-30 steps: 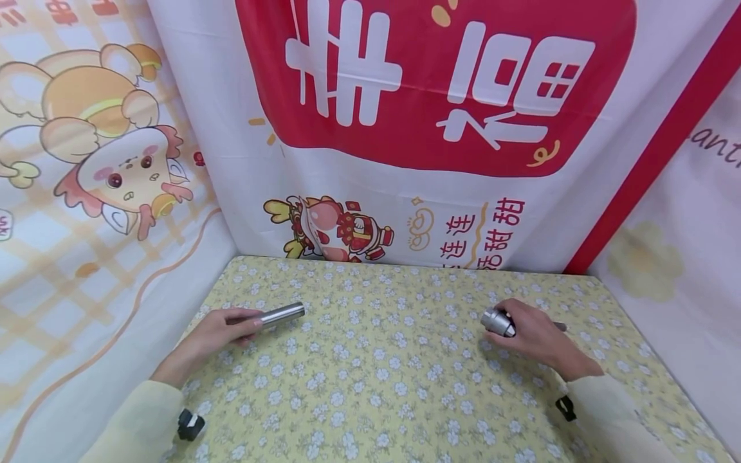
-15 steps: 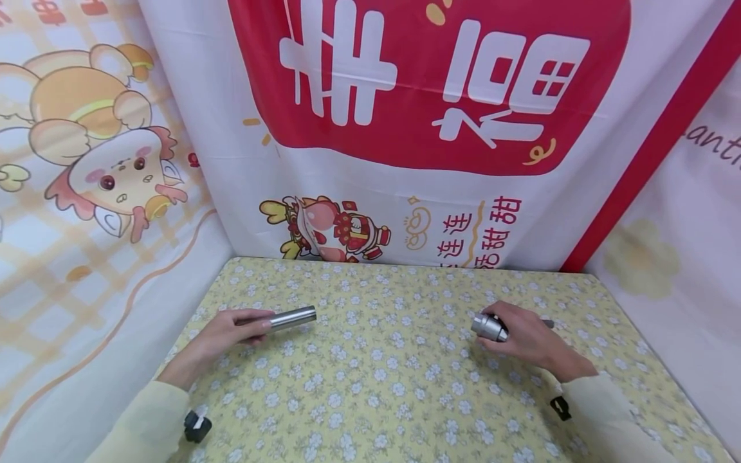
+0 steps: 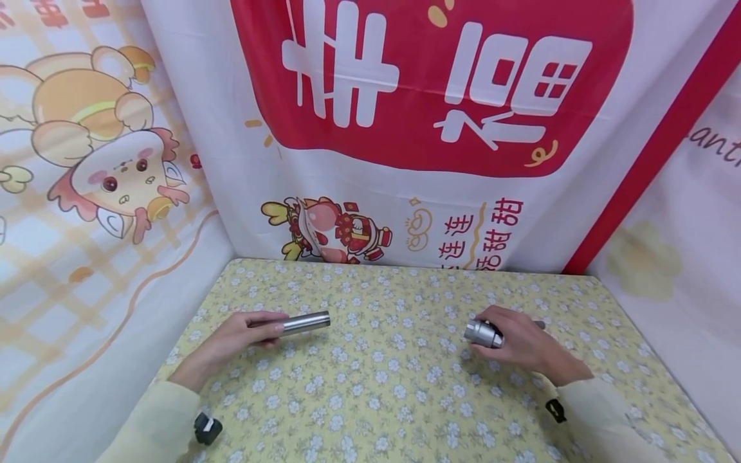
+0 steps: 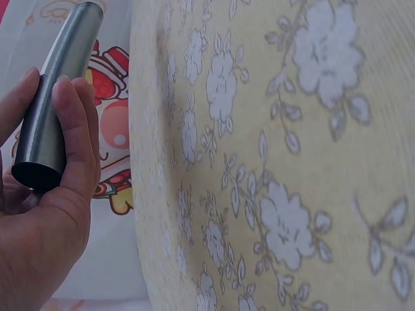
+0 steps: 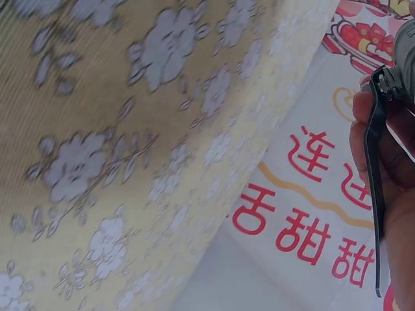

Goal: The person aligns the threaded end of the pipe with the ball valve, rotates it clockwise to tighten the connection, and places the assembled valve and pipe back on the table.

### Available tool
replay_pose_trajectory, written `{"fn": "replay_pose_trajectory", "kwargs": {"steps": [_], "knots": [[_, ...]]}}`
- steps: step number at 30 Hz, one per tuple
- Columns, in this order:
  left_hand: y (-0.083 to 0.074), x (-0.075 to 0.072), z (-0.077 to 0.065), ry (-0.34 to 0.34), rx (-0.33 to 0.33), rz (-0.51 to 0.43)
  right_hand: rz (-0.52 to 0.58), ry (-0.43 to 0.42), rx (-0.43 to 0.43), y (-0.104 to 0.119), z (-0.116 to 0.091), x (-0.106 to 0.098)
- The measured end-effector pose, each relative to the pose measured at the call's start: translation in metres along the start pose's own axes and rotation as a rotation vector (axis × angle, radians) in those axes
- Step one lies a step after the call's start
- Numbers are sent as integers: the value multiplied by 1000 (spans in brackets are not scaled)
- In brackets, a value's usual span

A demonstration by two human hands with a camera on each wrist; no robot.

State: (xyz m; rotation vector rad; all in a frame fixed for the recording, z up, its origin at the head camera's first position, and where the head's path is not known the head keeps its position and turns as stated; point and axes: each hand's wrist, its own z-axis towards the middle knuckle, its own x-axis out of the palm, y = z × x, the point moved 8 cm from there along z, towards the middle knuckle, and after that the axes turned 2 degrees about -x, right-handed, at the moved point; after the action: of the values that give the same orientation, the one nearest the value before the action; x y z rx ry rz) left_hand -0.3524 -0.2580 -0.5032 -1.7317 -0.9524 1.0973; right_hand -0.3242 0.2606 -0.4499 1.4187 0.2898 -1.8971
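Note:
My left hand (image 3: 243, 333) grips a brushed-steel tube (image 3: 307, 323) above the left part of the table, fingers and thumb around its near part. The tube's free end points to the right. In the left wrist view the tube (image 4: 65, 45) slants upward, and its lower end face looks dark. On the right side, my right hand (image 3: 521, 339) holds a silver round metal piece (image 3: 482, 333), its blunt end toward the left. A long thin dark lever (image 5: 374, 175) extends from this piece along the hand in the right wrist view. A wide gap separates the two held parts.
A yellow flowered cloth covers the table (image 3: 370, 399). Printed white-and-red hangings (image 3: 405, 141) stand behind it, with another printed hanging (image 3: 116, 276) at the left and a white one (image 3: 689, 308) at the right. Black straps (image 3: 207, 428) sit at the wrists.
My left hand has carried the steel tube to the right and slightly nearer. My right hand has brought the silver piece a little to the left. Both grips stay the same.

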Motion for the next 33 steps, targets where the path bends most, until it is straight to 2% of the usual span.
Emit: {"fn": "replay_pose_trajectory", "kwargs": {"steps": [4, 7, 13, 26, 33], "knots": [[-3, 5, -1, 17, 9, -36, 32, -34, -49, 9, 3, -2], [-5, 9, -1, 29, 11, -45, 57, -38, -45, 14, 5, -1], [-7, 17, -1, 43, 8, -63, 179, 9, 45, 18, 8, 3], [-18, 32, -6, 92, 24, -70, 467, 72, 178, 22, 11, 8], [-21, 38, -5, 81, 2, -88, 575, 94, 233, 23, 11, 12]]}}
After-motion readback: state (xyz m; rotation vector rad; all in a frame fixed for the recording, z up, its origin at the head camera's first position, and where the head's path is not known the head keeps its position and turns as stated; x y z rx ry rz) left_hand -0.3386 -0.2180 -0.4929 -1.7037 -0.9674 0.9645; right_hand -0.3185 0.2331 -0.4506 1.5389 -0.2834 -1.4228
